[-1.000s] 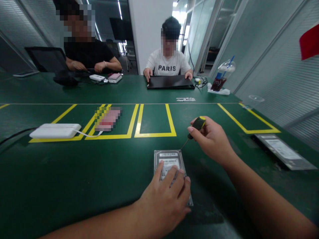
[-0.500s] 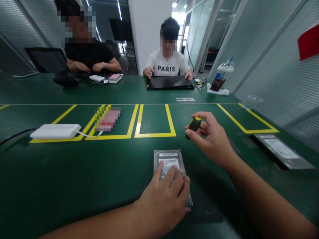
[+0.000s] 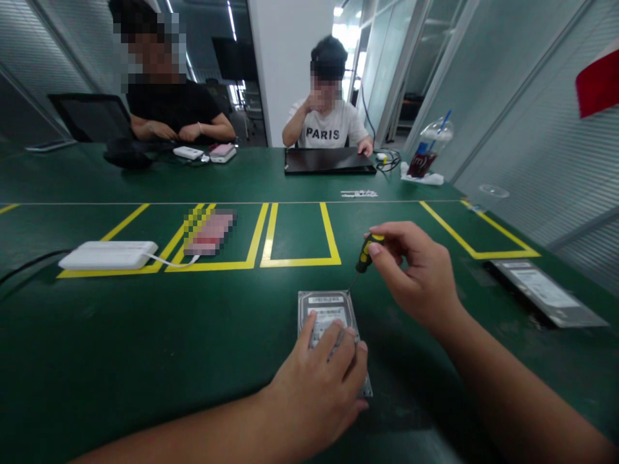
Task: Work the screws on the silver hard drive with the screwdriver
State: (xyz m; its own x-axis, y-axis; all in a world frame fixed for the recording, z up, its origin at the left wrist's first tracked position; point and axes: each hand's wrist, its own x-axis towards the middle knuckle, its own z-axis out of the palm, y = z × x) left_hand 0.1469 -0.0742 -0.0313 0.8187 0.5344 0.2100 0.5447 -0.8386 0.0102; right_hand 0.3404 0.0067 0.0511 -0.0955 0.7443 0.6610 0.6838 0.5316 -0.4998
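Note:
A silver hard drive [image 3: 327, 300] with white labels lies flat on the green table. My left hand [image 3: 322, 386] rests over its near part, fingers spread on the top and thumb by the near right edge, holding it against the table. My right hand [image 3: 418, 270] grips a small screwdriver [image 3: 366, 252] by its black and yellow handle. The thin shaft slants down and left, its tip at the drive's far right corner. Whether the tip sits in a screw is too small to tell.
Another hard drive [image 3: 544, 293] lies to the right. A white power bank [image 3: 107, 255] is cabled to a pink phone [image 3: 210, 233] on the left. Yellow tape [image 3: 300, 262] marks the table. Two people sit opposite, one behind a black panel [image 3: 331, 161], near a drink cup [image 3: 428, 148].
My right hand has turned the screwdriver's handle and shifted slightly right. My left hand and the drive stay nearly still. The person opposite in white has raised one hand to the face.

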